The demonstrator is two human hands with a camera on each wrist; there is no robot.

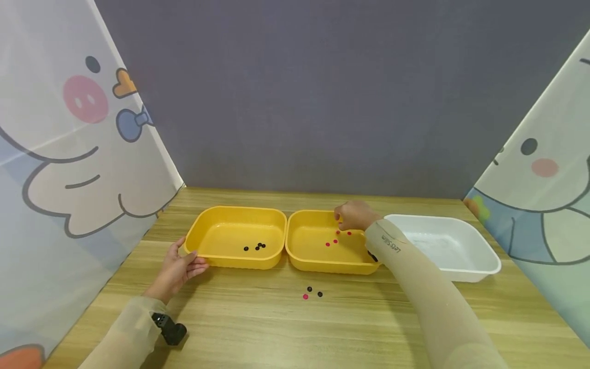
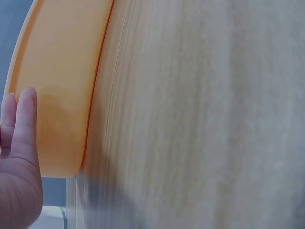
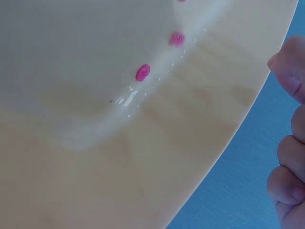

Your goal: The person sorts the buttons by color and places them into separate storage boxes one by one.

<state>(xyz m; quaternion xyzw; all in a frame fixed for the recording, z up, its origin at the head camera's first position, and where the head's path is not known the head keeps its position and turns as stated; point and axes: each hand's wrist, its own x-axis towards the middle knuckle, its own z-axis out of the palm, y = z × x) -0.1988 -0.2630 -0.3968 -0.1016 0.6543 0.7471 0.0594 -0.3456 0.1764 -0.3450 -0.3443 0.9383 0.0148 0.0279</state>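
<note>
My left hand (image 1: 177,269) rests at the near left corner of the left yellow bin (image 1: 237,262). In the left wrist view, straight fingers (image 2: 25,126) lie against the bin's outer wall. Several black buttons (image 1: 259,245) lie inside that bin. Over the far part of the middle yellow bin (image 1: 329,266) is my right hand (image 1: 356,215), with its fingers curled. A red spot, apparently a button, shows at its fingertips; the right wrist view does not show it there. Several red buttons (image 1: 328,244) lie in the middle bin; one red button (image 3: 177,39) looks blurred.
A white bin (image 1: 461,271) stands at the right, partly behind my right sleeve. On the wooden table (image 1: 249,323), in front of the middle bin, lie one red button (image 1: 306,296) and two black buttons (image 1: 315,291). A grey wall (image 1: 313,102) rises behind the bins.
</note>
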